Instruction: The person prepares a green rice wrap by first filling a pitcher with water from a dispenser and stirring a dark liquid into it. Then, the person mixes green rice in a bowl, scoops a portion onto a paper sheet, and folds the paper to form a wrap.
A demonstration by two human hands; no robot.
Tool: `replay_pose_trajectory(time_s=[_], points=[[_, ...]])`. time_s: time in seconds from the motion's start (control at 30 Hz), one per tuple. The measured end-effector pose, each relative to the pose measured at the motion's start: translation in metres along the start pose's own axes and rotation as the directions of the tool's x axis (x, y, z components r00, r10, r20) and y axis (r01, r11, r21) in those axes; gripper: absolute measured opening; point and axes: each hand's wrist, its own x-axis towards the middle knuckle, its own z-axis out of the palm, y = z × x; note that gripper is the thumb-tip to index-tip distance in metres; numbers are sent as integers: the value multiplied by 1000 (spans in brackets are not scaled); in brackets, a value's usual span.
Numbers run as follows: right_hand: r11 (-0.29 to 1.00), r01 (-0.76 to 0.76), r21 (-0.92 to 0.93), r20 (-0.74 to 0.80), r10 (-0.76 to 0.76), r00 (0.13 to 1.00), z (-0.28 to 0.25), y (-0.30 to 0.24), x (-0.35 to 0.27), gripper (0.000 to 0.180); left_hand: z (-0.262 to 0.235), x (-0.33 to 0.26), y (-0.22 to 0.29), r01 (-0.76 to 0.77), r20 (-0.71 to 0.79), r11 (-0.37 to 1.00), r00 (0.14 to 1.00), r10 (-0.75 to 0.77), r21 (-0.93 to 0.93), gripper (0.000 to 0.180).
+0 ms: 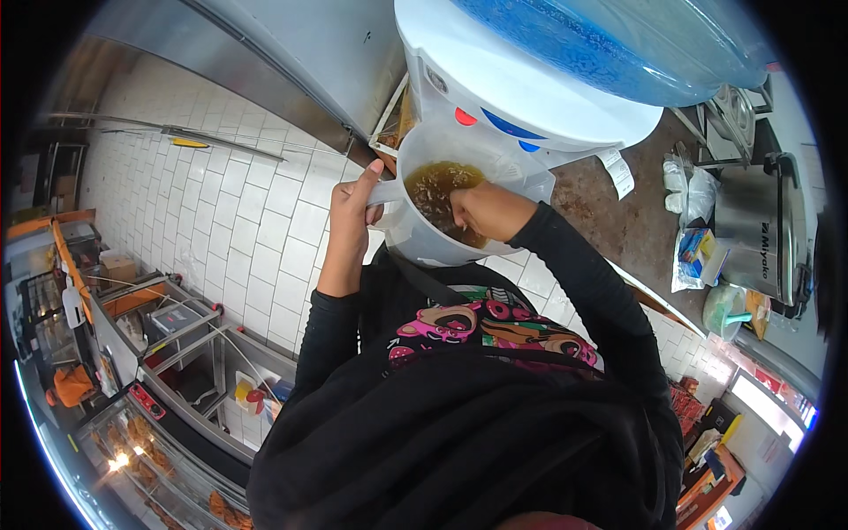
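A large translucent white plastic pitcher [415, 243] is held in front of my body, with brownish, frothy liquid [435, 187] inside. My left hand [352, 208] is closed round its handle on the left side. Reaching over the rim from the right, my right hand [496, 212] is inside the pitcher, at the liquid. Its fingers are curled together and the tips point down; whatever they hold, if anything, is hidden. Just beyond the pitcher stands a white water dispenser [530, 79] with red and blue tap marks and a blue water bottle [609, 44] on top.
On the right, a brown-stained counter [609, 208] carries a steel pot-like appliance [751, 230], plastic bags [700, 194] and a small blue-and-yellow packet [696, 252]. A steel cabinet [327, 53] rises at the far left. White tiles [238, 203] and a metal rack [199, 353] lie to my left.
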Motion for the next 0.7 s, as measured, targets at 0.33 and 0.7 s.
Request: replay_pose_trajectory(time_s=[0.33, 0.7], points=[[891, 6, -455, 154, 72, 985, -13, 17, -11, 8, 1, -3, 2, 7, -10, 1000, 1000, -7, 2, 43], [876, -169, -452, -174, 99, 980, 4, 3, -8, 10, -1, -3, -1, 11, -24, 1000, 1000, -11, -5, 46]])
